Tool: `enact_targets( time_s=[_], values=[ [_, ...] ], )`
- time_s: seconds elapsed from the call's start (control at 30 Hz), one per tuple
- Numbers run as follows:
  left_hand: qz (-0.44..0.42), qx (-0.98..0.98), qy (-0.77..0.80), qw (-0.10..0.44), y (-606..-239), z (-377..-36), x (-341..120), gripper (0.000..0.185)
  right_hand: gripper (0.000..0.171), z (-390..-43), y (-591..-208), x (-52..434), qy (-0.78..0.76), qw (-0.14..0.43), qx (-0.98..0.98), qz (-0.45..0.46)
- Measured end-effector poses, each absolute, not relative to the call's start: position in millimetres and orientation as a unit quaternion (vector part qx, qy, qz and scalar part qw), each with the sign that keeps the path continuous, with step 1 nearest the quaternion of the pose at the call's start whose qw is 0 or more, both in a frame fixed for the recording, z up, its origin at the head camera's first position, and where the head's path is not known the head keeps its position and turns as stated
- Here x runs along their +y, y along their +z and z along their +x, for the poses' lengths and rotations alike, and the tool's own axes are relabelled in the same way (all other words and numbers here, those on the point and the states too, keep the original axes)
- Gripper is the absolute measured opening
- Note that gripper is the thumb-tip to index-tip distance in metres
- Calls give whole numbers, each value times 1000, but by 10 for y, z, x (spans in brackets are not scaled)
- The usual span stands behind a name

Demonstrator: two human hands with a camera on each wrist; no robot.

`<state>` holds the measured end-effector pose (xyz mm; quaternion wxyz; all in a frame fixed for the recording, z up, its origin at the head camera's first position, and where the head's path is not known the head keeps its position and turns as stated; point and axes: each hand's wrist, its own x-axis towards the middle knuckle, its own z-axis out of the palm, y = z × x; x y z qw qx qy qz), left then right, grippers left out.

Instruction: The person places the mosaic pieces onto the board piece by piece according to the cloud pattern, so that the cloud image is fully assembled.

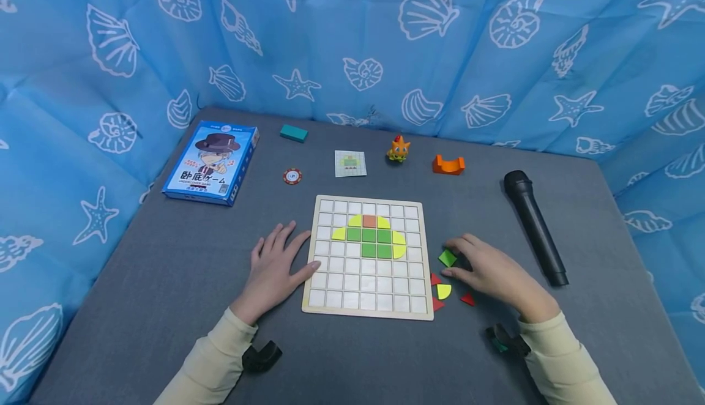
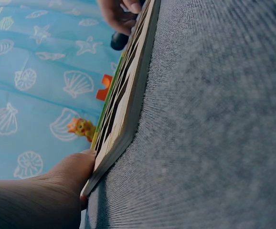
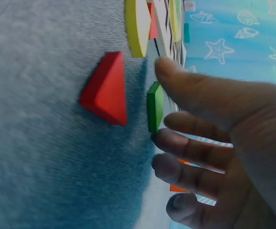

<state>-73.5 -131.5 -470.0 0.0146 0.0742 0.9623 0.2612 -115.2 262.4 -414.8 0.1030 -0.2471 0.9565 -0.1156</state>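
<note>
A wooden grid board (image 1: pixel 337 282) lies flat on the table, with green squares (image 1: pixel 369 235), yellow rounded pieces (image 1: pixel 398 245) and one salmon-coloured square (image 1: pixel 369 221) in its cells. At its left edge rests my left hand (image 1: pixel 273 273), fingers spread, the thumb on the rim. My right hand (image 1: pixel 487 270) is beside the board's right edge, thumb and fingers parted around a loose green square tile (image 1: pixel 447 258) on the table. Closer to the wrist camera lies a red triangle (image 3: pixel 107 90). A loose yellow quarter-round piece (image 1: pixel 443 292) and more red triangles (image 1: pixel 437 304) lie by the board.
Behind the board are a small pattern card (image 1: pixel 350 164), a poker chip (image 1: pixel 292 176), a teal block (image 1: pixel 294 133), a toy figure (image 1: pixel 398 149) and an orange block (image 1: pixel 448 165). A blue game box (image 1: pixel 212 161) lies back left; a black microphone (image 1: pixel 535 227) lies at right.
</note>
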Motion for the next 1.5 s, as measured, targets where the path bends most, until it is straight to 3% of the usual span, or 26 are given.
enact_targets(
  time_s=[0.63, 1.5],
  values=[
    [75, 963, 259, 14, -4707, -737, -1317, 67, 33, -1194, -4117, 2490, -121, 59, 956, -259],
    [77, 962, 263, 9, -4735, -724, -1321, 65, 24, -1396, -4085, 1509, -154, 44, 899, -408]
  ],
)
